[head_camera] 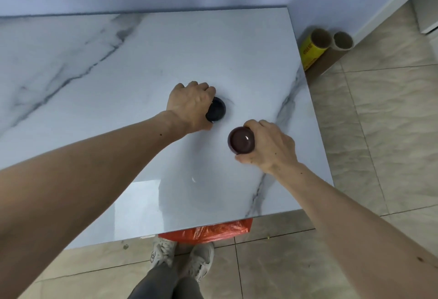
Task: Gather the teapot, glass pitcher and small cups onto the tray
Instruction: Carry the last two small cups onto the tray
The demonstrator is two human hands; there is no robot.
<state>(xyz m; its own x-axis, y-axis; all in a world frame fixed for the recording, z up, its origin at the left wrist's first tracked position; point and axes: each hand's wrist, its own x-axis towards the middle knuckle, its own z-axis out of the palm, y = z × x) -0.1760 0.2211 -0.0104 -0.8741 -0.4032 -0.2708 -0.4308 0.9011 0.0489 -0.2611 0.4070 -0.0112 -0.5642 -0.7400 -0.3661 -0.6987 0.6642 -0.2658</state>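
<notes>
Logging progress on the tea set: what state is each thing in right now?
Left hand: closed on the black cup.
Black cup: upright on the marble table, gripped.
Right hand: closed on the brown cup.
Brown cup: upright, gripped, looks empty.
Cardboard tubes: on the floor by the wall, open ends up.
Tray, teapot, pitcher: not in view.

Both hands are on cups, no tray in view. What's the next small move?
Probably lift both. The left hand grips the black cup, the right hand the brown cup, on the marble table. Then look around for the tray.
</notes>
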